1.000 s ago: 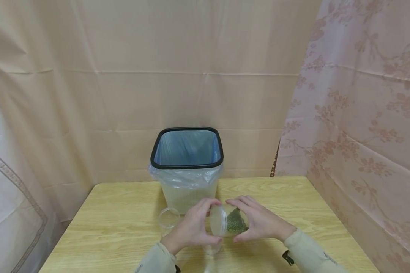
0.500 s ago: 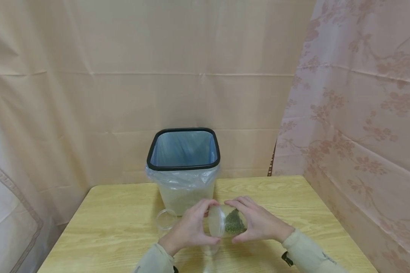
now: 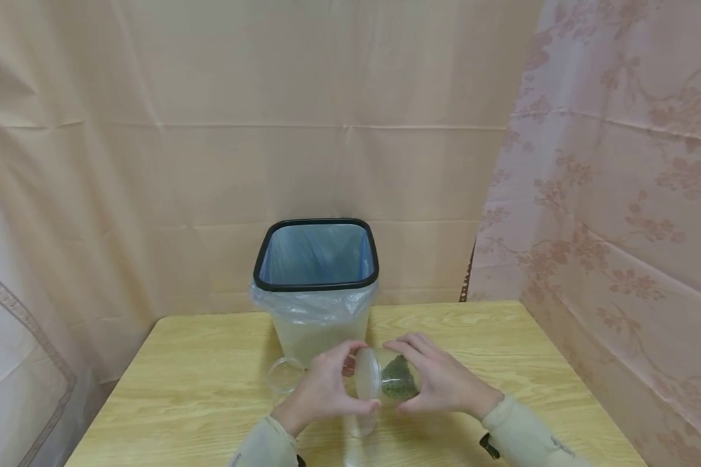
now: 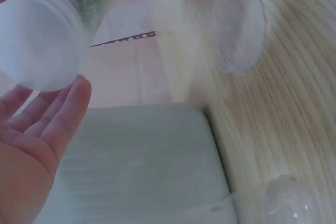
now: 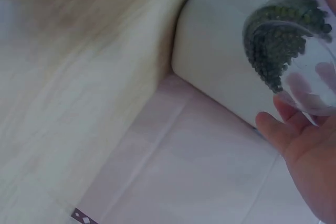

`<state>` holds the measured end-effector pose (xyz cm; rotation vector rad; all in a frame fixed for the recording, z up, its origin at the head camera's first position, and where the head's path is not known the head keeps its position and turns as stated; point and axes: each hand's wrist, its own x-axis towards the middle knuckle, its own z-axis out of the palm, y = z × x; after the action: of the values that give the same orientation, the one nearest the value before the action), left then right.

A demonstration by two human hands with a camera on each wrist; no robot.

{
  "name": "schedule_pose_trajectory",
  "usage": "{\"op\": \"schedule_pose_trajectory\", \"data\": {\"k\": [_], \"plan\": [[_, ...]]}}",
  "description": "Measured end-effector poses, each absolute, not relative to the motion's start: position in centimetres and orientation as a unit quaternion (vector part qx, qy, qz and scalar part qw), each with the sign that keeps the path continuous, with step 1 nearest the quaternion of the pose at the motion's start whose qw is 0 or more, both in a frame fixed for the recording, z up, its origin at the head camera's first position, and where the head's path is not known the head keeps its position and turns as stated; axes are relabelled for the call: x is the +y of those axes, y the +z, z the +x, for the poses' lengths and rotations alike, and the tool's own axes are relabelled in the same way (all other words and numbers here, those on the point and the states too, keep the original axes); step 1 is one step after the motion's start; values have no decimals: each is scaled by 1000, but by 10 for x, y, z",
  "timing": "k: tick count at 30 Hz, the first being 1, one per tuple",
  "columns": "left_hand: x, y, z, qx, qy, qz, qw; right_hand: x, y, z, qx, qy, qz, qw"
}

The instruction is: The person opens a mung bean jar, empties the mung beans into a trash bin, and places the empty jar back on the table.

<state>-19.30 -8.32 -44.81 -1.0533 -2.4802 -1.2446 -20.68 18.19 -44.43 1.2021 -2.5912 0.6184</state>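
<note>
"Where's the clear jar (image 3: 396, 383)?"

"On its side above the bench (image 3: 204, 395), in front of the lined bin (image 3: 321, 334). The left hand's (image 3: 324, 389) fingers curve round the lid (image 3: 365, 375); the right hand (image 3: 441, 381) grips the base end."

"Why both ends?"

"Probably for steadiness, with lid and body free to turn against each other. Being tipped, its green beans (image 5: 275, 40) heap along the wall."

A curtained-off nook; plain beige curtain (image 3: 304, 130) behind, floral pink curtain (image 3: 619, 214) at right; wood-grain table (image 3: 204, 376) in front.
</note>
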Motion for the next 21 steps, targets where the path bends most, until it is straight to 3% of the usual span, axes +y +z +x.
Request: {"op": "schedule_pose_trajectory", "data": {"k": [14,21], "plan": [[-87,-445,-191,-834,-436,-333,51,179,-443,-208,-872,211,420,135],[-88,-442,-189,-842,-377,-371,105,180,-443,-209,-871,213,423,133]]}}
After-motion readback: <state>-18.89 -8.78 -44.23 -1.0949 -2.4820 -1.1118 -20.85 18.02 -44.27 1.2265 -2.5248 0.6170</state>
